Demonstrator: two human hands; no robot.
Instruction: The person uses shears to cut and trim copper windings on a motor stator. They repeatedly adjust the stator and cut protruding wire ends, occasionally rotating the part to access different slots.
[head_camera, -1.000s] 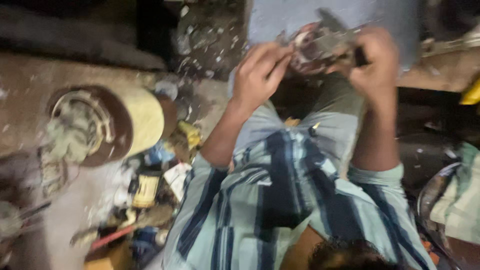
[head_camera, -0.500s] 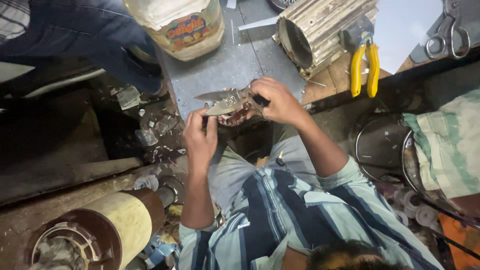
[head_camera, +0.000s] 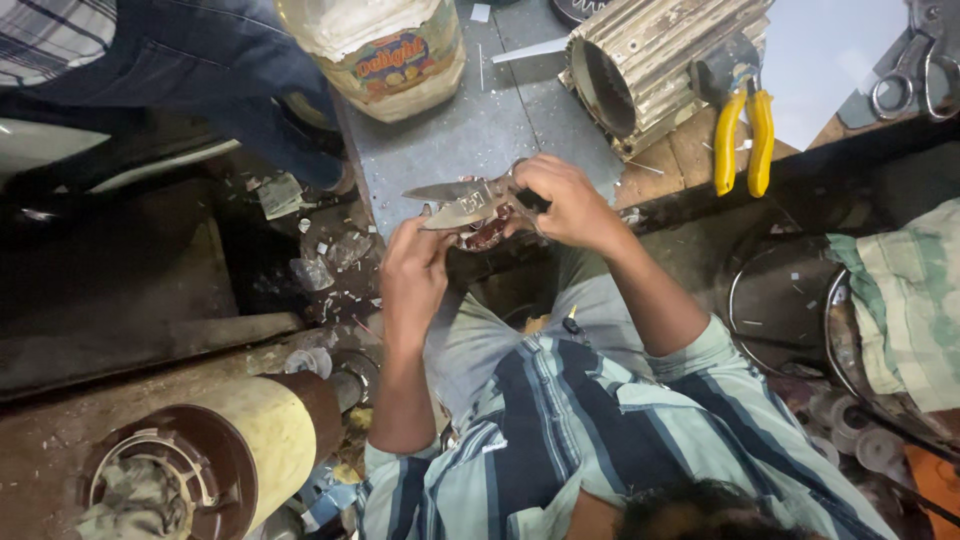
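- Scissors (head_camera: 462, 203) + small coppery coil piece (head_camera: 487, 234) held over edge of grey bench (head_camera: 470, 130).
- R hand (head_camera: 570, 200) closed round the scissor handles.
- L hand (head_camera: 415, 270) pinches the piece just under the blades.
- Judgement: keep L fingertips off the cutting edge, short snips.
- Yellow pliers (head_camera: 742, 135), ribbed motor casing (head_camera: 655, 65) near.

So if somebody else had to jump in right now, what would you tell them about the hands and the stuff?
Right hand: gripping the dark handles of the large metal shears, blades open, pointing left.
Left hand: fingers up at the small reddish copper-wound part under the blades.
Both are held over the near edge of the grey metal bench.
Nearby on the bench: ribbed metal motor housing, yellow-handled pliers, large plastic jar.
Done: shears brought up to the part.
Left: no finished cut shows; bits litter the bench.
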